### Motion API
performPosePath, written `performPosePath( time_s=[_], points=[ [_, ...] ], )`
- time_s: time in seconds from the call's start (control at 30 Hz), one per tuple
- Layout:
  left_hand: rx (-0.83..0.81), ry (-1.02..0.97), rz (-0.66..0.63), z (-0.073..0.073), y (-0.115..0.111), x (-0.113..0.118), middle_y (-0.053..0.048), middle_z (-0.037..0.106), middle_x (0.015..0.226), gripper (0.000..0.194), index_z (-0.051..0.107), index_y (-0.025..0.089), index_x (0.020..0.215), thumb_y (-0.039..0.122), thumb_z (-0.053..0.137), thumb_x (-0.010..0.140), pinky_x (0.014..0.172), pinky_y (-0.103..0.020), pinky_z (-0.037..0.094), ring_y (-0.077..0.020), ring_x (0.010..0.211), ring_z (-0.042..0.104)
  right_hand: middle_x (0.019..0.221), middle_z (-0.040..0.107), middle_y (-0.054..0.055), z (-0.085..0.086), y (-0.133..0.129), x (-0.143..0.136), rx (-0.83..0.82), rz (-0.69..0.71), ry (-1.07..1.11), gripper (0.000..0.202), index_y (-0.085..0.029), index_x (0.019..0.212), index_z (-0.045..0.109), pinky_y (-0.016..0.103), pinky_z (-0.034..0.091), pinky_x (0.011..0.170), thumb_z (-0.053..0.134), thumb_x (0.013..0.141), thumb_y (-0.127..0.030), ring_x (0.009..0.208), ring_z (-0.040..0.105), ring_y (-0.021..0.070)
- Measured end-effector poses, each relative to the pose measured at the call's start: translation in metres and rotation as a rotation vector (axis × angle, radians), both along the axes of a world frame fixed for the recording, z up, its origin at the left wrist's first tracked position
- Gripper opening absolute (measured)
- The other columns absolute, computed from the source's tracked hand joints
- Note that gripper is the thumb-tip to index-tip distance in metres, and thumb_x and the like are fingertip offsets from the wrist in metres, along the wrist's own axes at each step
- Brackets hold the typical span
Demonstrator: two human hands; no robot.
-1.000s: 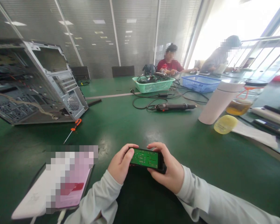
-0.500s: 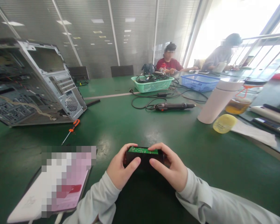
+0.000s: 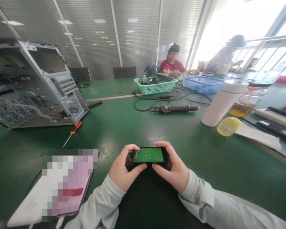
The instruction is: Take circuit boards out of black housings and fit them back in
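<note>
A black plastic case [image 3: 166, 156] with a green circuit board [image 3: 149, 155] set inside it is held above the table, its board side tilted toward me. My left hand [image 3: 124, 168] grips the left end, thumb along the near edge and index finger at the far left corner. At the right end, my right hand [image 3: 173, 170] wraps the case the same way, with its thumb on the near edge. Part of the fingers behind the case is hidden. Light grey sleeves cover both wrists.
An open computer case [image 3: 45, 86] stands at left, with an orange-handled screwdriver [image 3: 75, 128] before it. A phone [image 3: 71, 190] lies near left. Beyond are an electric screwdriver [image 3: 177, 109], a green basket [image 3: 156, 86], a blue basket [image 3: 203, 85] and a pale bottle [image 3: 222, 103]. Two people sit farther back.
Both hands have tipped the black case toward me, so the circuit board's face shows more fully. My right index finger has shifted from the board to the far rim.
</note>
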State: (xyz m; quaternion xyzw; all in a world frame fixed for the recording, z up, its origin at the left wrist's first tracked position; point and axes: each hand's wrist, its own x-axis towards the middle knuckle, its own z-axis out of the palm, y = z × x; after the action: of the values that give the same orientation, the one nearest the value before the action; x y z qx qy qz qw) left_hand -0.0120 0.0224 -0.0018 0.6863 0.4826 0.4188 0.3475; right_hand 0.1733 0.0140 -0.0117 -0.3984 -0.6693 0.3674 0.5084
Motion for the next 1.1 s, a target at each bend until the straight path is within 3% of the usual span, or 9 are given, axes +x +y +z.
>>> performPosePath(
  time_s=[0.23,0.4,0.63,1.1],
  points=[
    [0.018,-0.123,-0.005,-0.002,-0.001,0.005,-0.005,0.062,0.110,0.030,0.052,0.025,0.096,0.019,0.066,0.070,0.079,-0.035,0.049,-0.0232,0.102,0.060,0.109,0.053,0.004,-0.003,0.001,0.003,0.126,-0.029,-0.091,0.047,-0.024,0.119,0.040,0.030,0.047,0.091,0.054,0.076,-0.013,0.100,0.056,0.0155],
    [0.009,-0.092,-0.021,0.000,0.000,0.003,-0.006,0.061,0.110,0.032,0.051,0.024,0.101,0.021,0.066,0.072,0.080,-0.035,0.049,-0.0232,0.104,0.059,0.106,0.053,0.005,-0.001,-0.002,0.000,0.072,-0.032,-0.051,0.039,-0.022,0.114,0.043,0.028,0.050,0.084,0.056,0.078,-0.016,0.093,0.057,0.0157],
    [-0.016,-0.094,0.060,0.004,-0.002,0.004,-0.004,0.060,0.100,0.039,0.049,0.024,0.103,0.028,0.068,0.070,0.075,-0.033,0.048,-0.0223,0.094,0.060,0.095,0.053,0.003,-0.002,-0.003,-0.002,-0.026,-0.056,-0.002,0.025,-0.022,0.103,0.048,0.024,0.050,0.069,0.060,0.081,-0.027,0.080,0.054,0.0143],
    [-0.008,-0.148,0.078,0.005,-0.001,0.003,0.000,0.055,0.090,0.030,0.048,0.023,0.090,0.029,0.069,0.070,0.066,-0.026,0.045,-0.0195,0.087,0.059,0.090,0.055,0.004,0.008,-0.002,0.001,-0.089,-0.024,0.027,0.027,-0.020,0.098,0.051,0.025,0.053,0.066,0.064,0.078,-0.034,0.077,0.057,0.0146]
  ],
)
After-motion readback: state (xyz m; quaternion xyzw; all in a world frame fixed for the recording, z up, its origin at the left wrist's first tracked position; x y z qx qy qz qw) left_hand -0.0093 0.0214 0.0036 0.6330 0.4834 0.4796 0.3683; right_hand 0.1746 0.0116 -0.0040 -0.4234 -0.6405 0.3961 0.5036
